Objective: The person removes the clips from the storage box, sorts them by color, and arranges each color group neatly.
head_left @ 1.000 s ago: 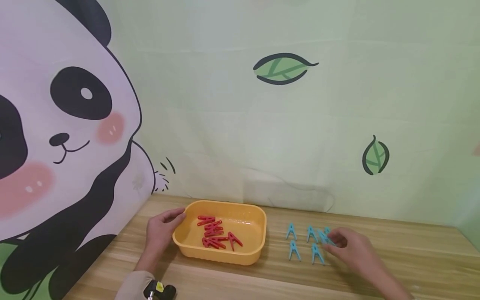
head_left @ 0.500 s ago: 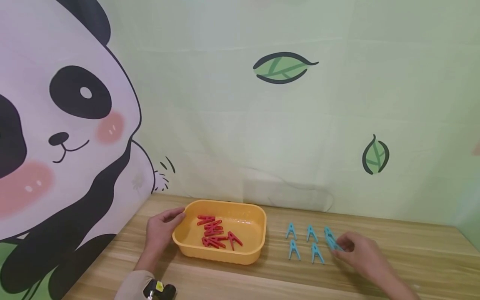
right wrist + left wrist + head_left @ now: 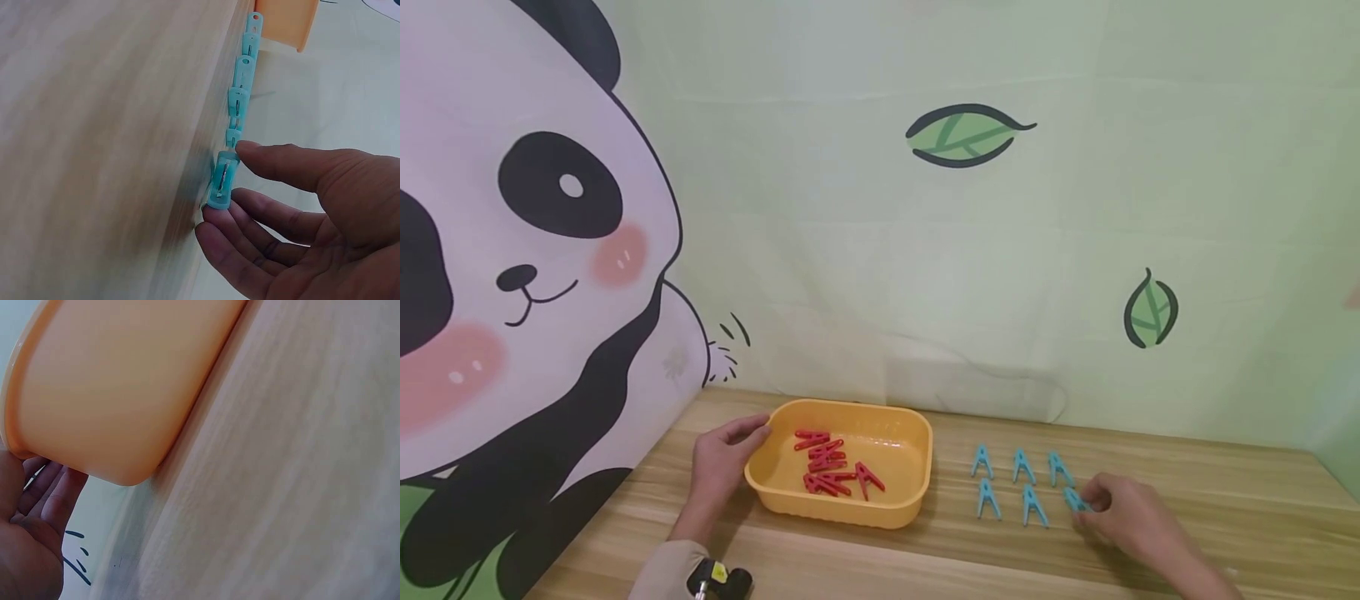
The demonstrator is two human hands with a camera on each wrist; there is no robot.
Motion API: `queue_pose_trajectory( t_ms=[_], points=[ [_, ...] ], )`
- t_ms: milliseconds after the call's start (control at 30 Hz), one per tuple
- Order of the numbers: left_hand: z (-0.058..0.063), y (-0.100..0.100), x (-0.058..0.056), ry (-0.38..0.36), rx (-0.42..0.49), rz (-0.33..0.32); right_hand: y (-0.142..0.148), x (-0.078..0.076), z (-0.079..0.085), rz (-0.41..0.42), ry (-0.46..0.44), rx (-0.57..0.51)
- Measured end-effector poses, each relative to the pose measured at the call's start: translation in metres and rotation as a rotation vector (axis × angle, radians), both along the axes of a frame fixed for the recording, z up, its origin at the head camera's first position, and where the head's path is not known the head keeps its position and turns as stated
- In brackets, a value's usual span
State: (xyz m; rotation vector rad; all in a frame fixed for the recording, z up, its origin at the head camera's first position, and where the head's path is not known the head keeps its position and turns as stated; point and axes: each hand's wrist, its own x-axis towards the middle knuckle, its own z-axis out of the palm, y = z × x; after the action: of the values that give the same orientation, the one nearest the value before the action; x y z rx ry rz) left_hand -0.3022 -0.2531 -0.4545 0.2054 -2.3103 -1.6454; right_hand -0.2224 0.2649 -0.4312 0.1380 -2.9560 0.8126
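At the left end of a yellow plastic tub (image 3: 838, 515), my left hand (image 3: 722, 458) holds the rim. The left wrist view shows its fingers (image 3: 65, 500) against the tub's outer wall. Several red clothespins (image 3: 826, 457) lie in the tub, mostly bunched toward its left side. To the right, my right hand (image 3: 1123, 512) pinches a light blue clothespin (image 3: 223, 180) between thumb and fingertips, low over the table. This pin is at the right end of the front row; its far end is partly covered by the fingers. Other blue clothespins (image 3: 988, 500) lie in two rows.
The wood-grain table (image 3: 970, 567) runs back to a pale green cloth backdrop (image 3: 820, 250) printed with a panda (image 3: 647, 367) and leaves. A black device (image 3: 722, 577) is strapped at the left wrist, over a light sleeve (image 3: 666, 571).
My right hand has drawn the pinched blue clothespin toward the front right, away from the back-row pin it overlapped. The left hand and the tub have stayed put.
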Motion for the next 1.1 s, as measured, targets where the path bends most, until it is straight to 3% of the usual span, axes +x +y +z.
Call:
queue_pose_trajectory(
  t_ms=[600, 1100],
  points=[
    [0.0002, 0.0012, 0.0, -0.001, 0.012, 0.01, -0.0055, -0.0028, 0.0018, -0.004, -0.04, -0.024],
    [0.0006, 0.0005, 0.0005, 0.008, -0.003, 0.002, -0.0054, -0.0041, -0.0022, 0.0, -0.015, -0.003]
  ],
)
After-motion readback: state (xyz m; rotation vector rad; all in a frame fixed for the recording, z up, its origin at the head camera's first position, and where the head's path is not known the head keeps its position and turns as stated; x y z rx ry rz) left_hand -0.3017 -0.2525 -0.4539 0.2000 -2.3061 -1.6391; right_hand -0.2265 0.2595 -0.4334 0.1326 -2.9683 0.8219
